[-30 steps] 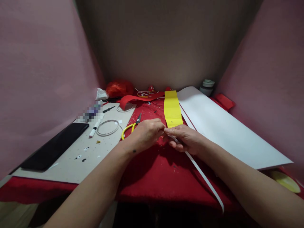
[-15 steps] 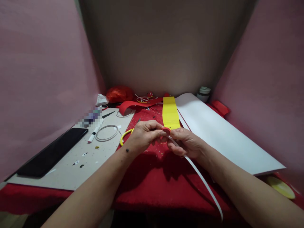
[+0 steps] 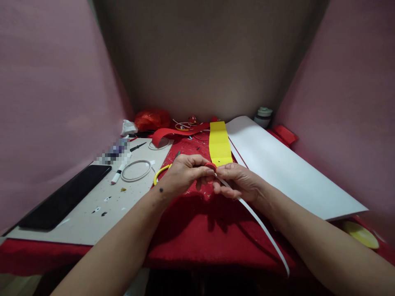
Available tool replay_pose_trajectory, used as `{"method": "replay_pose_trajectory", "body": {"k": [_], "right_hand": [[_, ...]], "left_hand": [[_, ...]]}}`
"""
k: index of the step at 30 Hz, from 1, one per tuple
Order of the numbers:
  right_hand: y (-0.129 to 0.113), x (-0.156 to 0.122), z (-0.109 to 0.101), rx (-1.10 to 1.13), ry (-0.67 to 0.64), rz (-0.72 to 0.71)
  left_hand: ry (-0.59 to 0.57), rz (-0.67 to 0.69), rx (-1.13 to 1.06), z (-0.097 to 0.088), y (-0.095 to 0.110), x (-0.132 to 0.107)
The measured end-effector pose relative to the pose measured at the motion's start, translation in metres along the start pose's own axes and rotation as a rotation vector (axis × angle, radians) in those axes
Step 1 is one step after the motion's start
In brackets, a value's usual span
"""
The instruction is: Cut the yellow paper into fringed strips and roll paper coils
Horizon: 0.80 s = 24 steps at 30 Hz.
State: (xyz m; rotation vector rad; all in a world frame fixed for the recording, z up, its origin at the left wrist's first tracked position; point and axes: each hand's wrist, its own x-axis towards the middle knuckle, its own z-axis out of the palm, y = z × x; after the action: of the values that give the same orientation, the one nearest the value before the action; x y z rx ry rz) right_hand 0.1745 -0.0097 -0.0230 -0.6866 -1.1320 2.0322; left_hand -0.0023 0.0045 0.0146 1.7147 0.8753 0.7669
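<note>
My left hand pinches a small red ridged paper coil between thumb and fingers. Right beside it, the thumb and fingers of my right hand close on a narrow white paper strip, whose near end meets the coil. From there the strip passes under my right fingers and hangs in a curve towards the table's front edge. Fingers cover much of the coil, so how the strip joins it is hidden. Beyond the hands lies a yellow corrugated paper strip. Yellow-handled scissors lie partly behind my left hand.
A grey board at left carries a black phone, a marker and a ring-shaped coil. A red corrugated strip curls at the back. White sheets cover the right side; a jar stands behind.
Both hands still hold the coil and strip close together. My right thumb has come slightly nearer the coil, which now shows more from its edge. The whole view has shifted a little.
</note>
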Motion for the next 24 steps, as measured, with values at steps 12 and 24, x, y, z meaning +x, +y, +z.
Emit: {"method": "replay_pose_trajectory", "body": {"k": [12,24], "right_hand": [[-0.008,-0.005,0.005,-0.052,0.017,0.098],[0.002,0.000,0.004,-0.148,0.167,0.164]], "left_hand": [[-0.106,0.112,0.182,-0.014,-0.010,0.003],[-0.121,0.479,0.781,-0.011,-0.021,0.004]]}}
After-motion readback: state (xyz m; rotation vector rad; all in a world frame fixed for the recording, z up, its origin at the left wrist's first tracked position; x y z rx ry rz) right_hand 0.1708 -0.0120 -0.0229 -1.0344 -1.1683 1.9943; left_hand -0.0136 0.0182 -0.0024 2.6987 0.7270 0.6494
